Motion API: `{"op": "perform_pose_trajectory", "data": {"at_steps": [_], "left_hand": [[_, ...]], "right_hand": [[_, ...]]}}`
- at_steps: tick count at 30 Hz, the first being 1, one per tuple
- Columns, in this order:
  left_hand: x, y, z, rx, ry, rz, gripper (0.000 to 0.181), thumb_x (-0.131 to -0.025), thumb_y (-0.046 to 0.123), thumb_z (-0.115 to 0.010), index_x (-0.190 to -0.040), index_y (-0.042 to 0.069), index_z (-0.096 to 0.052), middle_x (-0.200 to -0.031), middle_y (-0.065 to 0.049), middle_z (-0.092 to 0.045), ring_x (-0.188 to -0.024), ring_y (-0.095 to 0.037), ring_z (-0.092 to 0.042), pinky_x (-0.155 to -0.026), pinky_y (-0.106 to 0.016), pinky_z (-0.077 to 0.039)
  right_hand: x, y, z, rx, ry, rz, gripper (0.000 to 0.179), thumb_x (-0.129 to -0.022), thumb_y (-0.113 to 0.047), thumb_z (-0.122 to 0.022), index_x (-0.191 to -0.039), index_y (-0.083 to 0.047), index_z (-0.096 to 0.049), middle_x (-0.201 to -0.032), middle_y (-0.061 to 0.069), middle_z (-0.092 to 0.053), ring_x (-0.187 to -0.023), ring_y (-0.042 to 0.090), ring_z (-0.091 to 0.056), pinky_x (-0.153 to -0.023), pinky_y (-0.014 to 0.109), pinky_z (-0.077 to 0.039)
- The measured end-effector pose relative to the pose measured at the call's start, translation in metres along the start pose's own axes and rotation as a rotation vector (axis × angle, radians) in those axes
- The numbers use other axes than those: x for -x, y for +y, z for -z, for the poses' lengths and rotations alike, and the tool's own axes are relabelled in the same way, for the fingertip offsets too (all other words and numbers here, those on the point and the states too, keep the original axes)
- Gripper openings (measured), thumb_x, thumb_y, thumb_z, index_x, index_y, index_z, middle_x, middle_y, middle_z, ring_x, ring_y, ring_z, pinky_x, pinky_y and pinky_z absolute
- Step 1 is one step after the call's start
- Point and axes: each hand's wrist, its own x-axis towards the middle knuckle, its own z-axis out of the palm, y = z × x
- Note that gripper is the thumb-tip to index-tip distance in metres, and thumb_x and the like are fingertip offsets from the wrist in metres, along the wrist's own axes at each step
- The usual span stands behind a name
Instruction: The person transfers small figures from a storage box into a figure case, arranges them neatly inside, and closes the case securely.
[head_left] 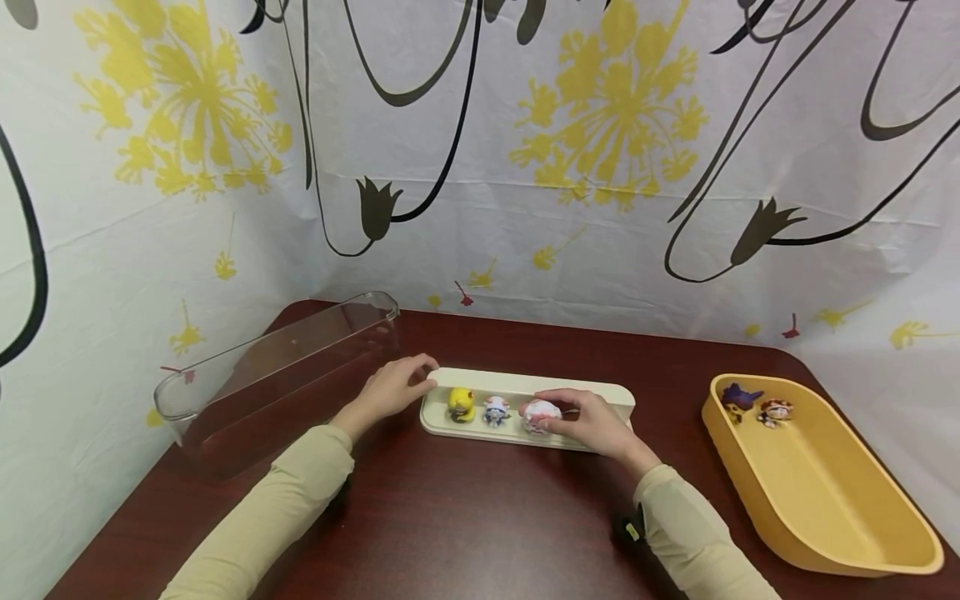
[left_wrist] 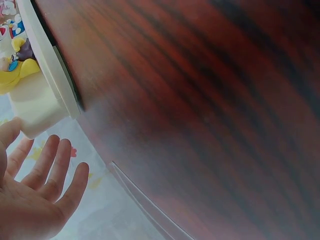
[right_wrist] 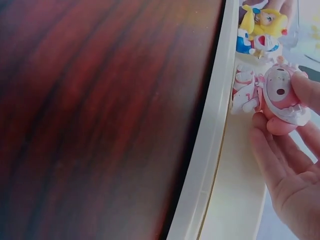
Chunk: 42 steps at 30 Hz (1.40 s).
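A long cream tray (head_left: 517, 382) with rounded ends lies on the table in front of me. Three figurines stand in a row on it: a yellow one (head_left: 461, 404) at the left, a small blue-and-white one (head_left: 496, 411) beside it, then a pink-and-white one (head_left: 537, 414). My right hand (head_left: 596, 422) pinches that pink figurine (right_wrist: 280, 90) by its head between thumb and fingers, its feet close over the tray's surface. At the tray's left end is my left hand (head_left: 392, 388), fingers spread and loosely bent, thumb tip (left_wrist: 11, 131) right at the tray's edge.
A long transparent cover (head_left: 277, 367) stands at the table's left. To the right is a deep yellow tray (head_left: 832, 492) with a purple figurine (head_left: 738, 401) and a red-and-white one (head_left: 775, 412) at its far end. Patterned cloth (head_left: 480, 167) hangs behind the table.
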Motion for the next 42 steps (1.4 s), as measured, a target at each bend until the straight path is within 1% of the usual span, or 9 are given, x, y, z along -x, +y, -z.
{"op": "perform_pose_trajectory", "data": {"at_steps": [4,7,10,17,22,26,32,38,42], "left_hand": [[0.000,0.000,0.000,-0.003,0.001,0.003,0.022,-0.086,0.029,-0.058,-0.106,0.022,-0.056,-0.093,0.003,-0.058,-0.085,-0.015,-0.054,-0.065,-0.036,-0.043],[0.000,0.000,0.000,-0.004,0.000,0.005,0.022,-0.086,0.029,-0.058,-0.106,0.022,-0.056,-0.093,0.002,-0.058,-0.084,-0.015,-0.054,-0.065,-0.035,-0.043],[0.000,0.000,0.000,-0.002,-0.002,0.006,0.022,-0.086,0.029,-0.058,-0.106,0.022,-0.056,-0.094,0.002,-0.058,-0.085,-0.015,-0.054,-0.065,-0.035,-0.043],[0.000,0.001,0.000,0.004,-0.002,0.003,0.022,-0.086,0.029,-0.058,-0.107,0.022,-0.056,-0.096,0.001,-0.058,-0.086,-0.016,-0.054,-0.065,-0.036,-0.043],[0.001,0.001,0.000,0.001,-0.005,0.000,0.023,-0.086,0.029,-0.058,-0.107,0.022,-0.056,-0.095,0.001,-0.058,-0.085,-0.015,-0.054,-0.064,-0.035,-0.042],[0.001,0.001,0.000,0.000,-0.003,-0.003,0.022,-0.086,0.029,-0.058,-0.107,0.021,-0.056,-0.095,0.002,-0.058,-0.085,-0.015,-0.054,-0.064,-0.036,-0.042],[0.000,0.002,0.001,-0.004,0.002,0.005,0.022,-0.086,0.029,-0.058,-0.106,0.022,-0.056,-0.096,0.001,-0.058,-0.086,-0.016,-0.054,-0.066,-0.037,-0.043],[0.000,0.001,0.000,-0.009,0.003,0.008,0.021,-0.086,0.029,-0.058,-0.106,0.022,-0.056,-0.095,0.002,-0.059,-0.085,-0.016,-0.054,-0.065,-0.036,-0.042],[0.001,0.001,0.001,-0.008,0.003,-0.006,0.022,-0.086,0.028,-0.058,-0.106,0.021,-0.056,-0.095,0.001,-0.058,-0.085,-0.017,-0.054,-0.065,-0.037,-0.042]], "right_hand": [[-0.001,0.013,-0.005,0.011,0.018,0.012,0.037,-0.076,-0.010,-0.070,-0.111,-0.003,-0.060,-0.097,0.005,-0.057,-0.085,0.016,-0.058,-0.071,0.030,-0.046],[-0.001,0.015,-0.006,0.026,0.043,0.029,0.036,-0.075,-0.011,-0.071,-0.109,-0.004,-0.061,-0.092,0.003,-0.053,-0.081,0.016,-0.059,-0.068,0.030,-0.046],[-0.002,0.015,-0.008,0.042,0.071,0.034,0.035,-0.074,-0.008,-0.071,-0.108,-0.004,-0.062,-0.090,0.003,-0.052,-0.080,0.017,-0.059,-0.068,0.031,-0.046],[-0.003,0.015,-0.010,0.098,0.135,0.008,0.033,-0.072,-0.008,-0.072,-0.103,-0.005,-0.062,-0.093,0.003,-0.054,-0.079,0.016,-0.058,-0.067,0.028,-0.047],[-0.004,0.015,-0.012,0.095,0.163,0.007,0.031,-0.071,-0.007,-0.073,-0.099,-0.005,-0.061,-0.091,0.004,-0.054,-0.077,0.015,-0.058,-0.067,0.029,-0.047],[-0.005,0.016,-0.013,0.100,0.166,0.012,0.031,-0.070,-0.008,-0.074,-0.098,-0.004,-0.060,-0.090,0.004,-0.054,-0.077,0.015,-0.058,-0.067,0.029,-0.047],[-0.005,0.013,-0.011,0.119,0.156,-0.005,0.031,-0.071,-0.009,-0.074,-0.098,-0.006,-0.060,-0.090,0.002,-0.053,-0.081,0.016,-0.058,-0.070,0.029,-0.047],[-0.005,0.013,-0.010,0.131,0.149,0.005,0.032,-0.071,-0.010,-0.073,-0.100,-0.005,-0.060,-0.089,0.002,-0.053,-0.080,0.016,-0.059,-0.069,0.028,-0.047],[-0.003,0.014,-0.008,0.100,0.157,0.019,0.034,-0.071,-0.010,-0.074,-0.100,-0.002,-0.060,-0.087,0.004,-0.054,-0.080,0.017,-0.059,-0.069,0.029,-0.047]]}}
